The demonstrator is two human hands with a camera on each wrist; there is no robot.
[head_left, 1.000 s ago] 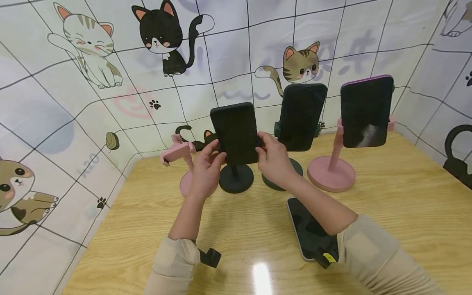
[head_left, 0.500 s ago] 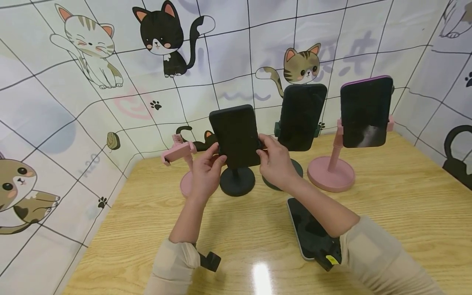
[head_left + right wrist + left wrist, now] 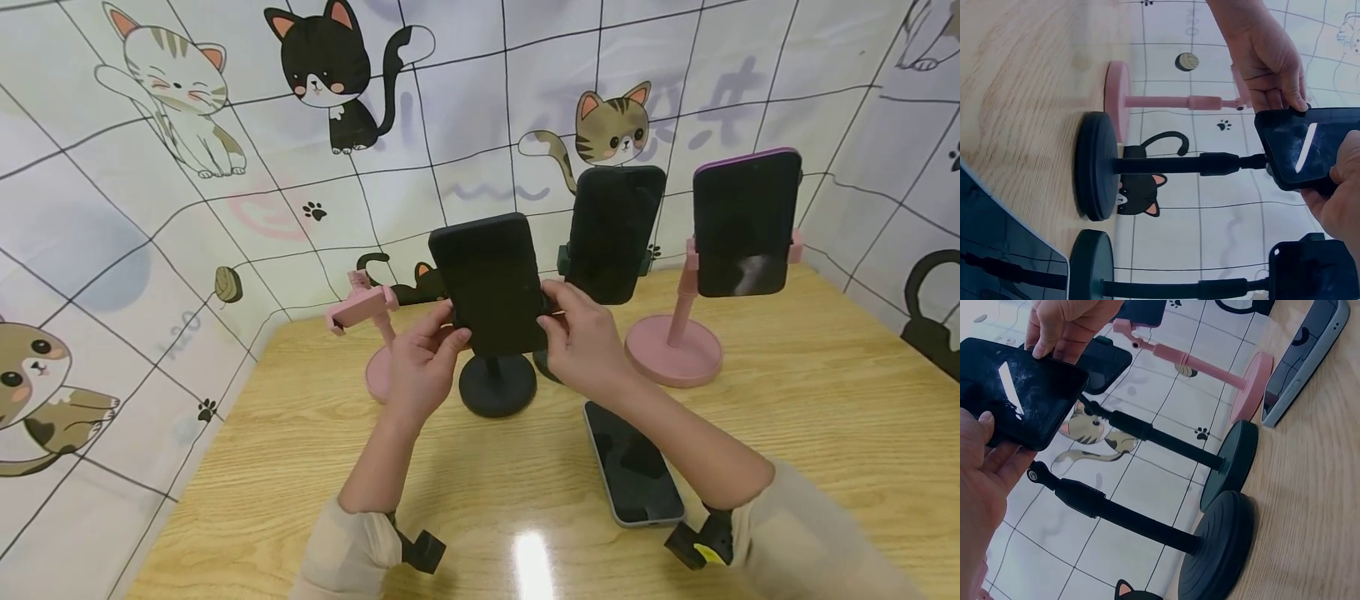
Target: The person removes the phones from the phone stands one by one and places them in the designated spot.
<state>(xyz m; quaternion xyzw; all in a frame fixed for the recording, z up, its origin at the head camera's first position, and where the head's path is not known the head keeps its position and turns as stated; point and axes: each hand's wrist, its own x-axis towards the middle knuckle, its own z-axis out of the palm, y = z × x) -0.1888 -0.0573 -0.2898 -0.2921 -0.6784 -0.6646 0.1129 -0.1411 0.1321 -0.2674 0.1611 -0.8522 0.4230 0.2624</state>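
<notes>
A black phone (image 3: 491,283) sits on a black phone stand (image 3: 497,392), its dark screen facing me. My left hand (image 3: 426,358) pinches the phone's left edge, thumb in front and fingers behind. On the opposite edge, my right hand (image 3: 588,342) grips it the same way. The holder behind the phone is mostly hidden. In the left wrist view the stand's post (image 3: 1147,525) rises from a round base beside the tabletop. The right wrist view shows both thumbs on the phone's (image 3: 1310,144) front, which reflects a bright streak.
To the left stands a pink phone stand (image 3: 363,308) with a bare holder. Right of my hands are a phone on a dark green stand (image 3: 615,237) and another on a pink stand (image 3: 673,350). A grey-edged phone (image 3: 633,467) lies on the wooden table (image 3: 300,467) near my right forearm.
Both hands have drawn the black stand and its phone towards me and slightly right. The lying phone is less covered by my right wrist.
</notes>
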